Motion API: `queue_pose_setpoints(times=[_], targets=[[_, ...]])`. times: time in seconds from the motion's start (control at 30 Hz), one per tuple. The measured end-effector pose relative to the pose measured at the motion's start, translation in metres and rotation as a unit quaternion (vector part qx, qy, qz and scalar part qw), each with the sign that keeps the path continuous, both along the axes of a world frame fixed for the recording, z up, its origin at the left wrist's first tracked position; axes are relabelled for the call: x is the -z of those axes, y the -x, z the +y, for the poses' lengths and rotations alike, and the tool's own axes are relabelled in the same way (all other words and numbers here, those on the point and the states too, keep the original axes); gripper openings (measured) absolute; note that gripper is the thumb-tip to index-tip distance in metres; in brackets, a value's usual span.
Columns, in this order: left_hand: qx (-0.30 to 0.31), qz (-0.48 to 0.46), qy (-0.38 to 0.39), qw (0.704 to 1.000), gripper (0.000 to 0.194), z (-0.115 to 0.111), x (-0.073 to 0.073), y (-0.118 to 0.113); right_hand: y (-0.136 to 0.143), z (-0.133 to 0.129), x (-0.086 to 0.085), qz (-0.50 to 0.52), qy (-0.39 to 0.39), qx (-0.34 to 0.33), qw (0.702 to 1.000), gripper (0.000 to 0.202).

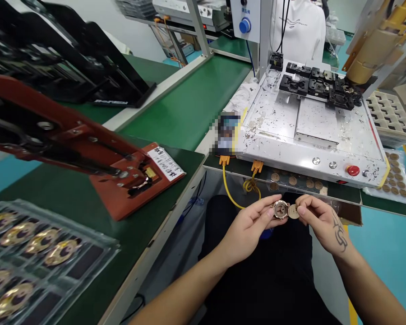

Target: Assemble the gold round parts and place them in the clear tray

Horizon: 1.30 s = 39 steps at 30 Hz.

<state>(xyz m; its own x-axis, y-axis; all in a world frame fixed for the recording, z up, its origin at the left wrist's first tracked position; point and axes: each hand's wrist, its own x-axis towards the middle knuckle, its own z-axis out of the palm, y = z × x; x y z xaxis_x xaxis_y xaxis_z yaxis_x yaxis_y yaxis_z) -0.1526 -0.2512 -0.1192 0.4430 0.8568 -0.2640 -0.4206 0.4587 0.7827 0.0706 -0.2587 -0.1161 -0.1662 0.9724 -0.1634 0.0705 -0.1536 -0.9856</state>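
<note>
In front of my lap, my left hand [253,225] pinches a round metal watch case [280,210] with an open ring and a pale, partly hollow inside. Close beside its right edge, my right hand [320,219] holds a thin tan disc [293,211] between thumb and fingers. The disc looks like the round stickers lying on the bench; faint markings show on it. Whether disc and case touch, I cannot tell. Both hands are closed on what they hold.
A white machine [325,135] with black fixtures and a red button stands ahead. Round tan stickers [394,174] lie on a sheet at right. Left are a red hand press [131,185] and a tray [98,266] of gold cases. A person in white [301,27] is beyond.
</note>
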Motion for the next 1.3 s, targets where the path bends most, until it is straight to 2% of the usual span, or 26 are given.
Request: queue_pose_setpoints(times=[0.1,0.3,0.73,1.0,1.13,1.2,1.3], targets=[[0.005,0.005,-0.013,1.0,0.048,-0.002,0.001,0.0,0.009,0.003,-0.006,-0.046,-0.064,-0.016,0.997,0.027],[-0.005,0.012,-0.029,1.0,0.048,-0.006,0.0,0.0,0.021,0.002,-0.007,-0.048,-0.073,-0.025,0.996,0.023],[0.009,0.062,-0.07,0.996,0.05,-0.009,-0.004,-0.001,0.021,-0.001,-0.005,-0.065,-0.095,-0.012,0.993,0.02],[0.002,0.101,-0.108,0.989,0.05,-0.014,0.003,-0.006,0.026,-0.004,-0.003,-0.132,-0.166,0.006,0.977,0.018],[-0.006,0.158,-0.146,0.977,0.046,-0.015,0.005,-0.007,0.023,-0.006,0.004,-0.239,-0.219,0.016,0.946,0.013],[0.018,0.205,-0.186,0.961,0.051,-0.012,0.003,-0.004,0.021,-0.004,0.007,-0.256,-0.225,-0.026,0.94,0.015],[0.061,0.295,-0.259,0.918,0.06,-0.006,-0.003,0.004,0.021,0.001,0.006,-0.225,-0.236,-0.095,0.941,0.016]])
